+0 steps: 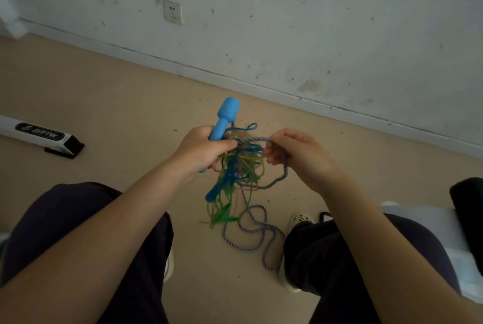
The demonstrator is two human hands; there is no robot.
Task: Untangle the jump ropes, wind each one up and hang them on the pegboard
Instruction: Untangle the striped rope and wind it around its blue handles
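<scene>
The left hand [202, 152] is wrapped tight around a blue handle [224, 119], whose fat end sticks up past the fingers. The right hand [295, 152] pinches a striped purple rope [257, 221] between thumb and fingers. Between the two hands hangs a messy knot of ropes [241, 160], blue, green and yellow all mixed up. A second blue handle [215, 191] dangles under the left hand. The striped rope drops from the right hand and lies in loops on the tan floor [117, 104], between the person's knees. A white bar [39, 136] lies on the floor, far to the left.
</scene>
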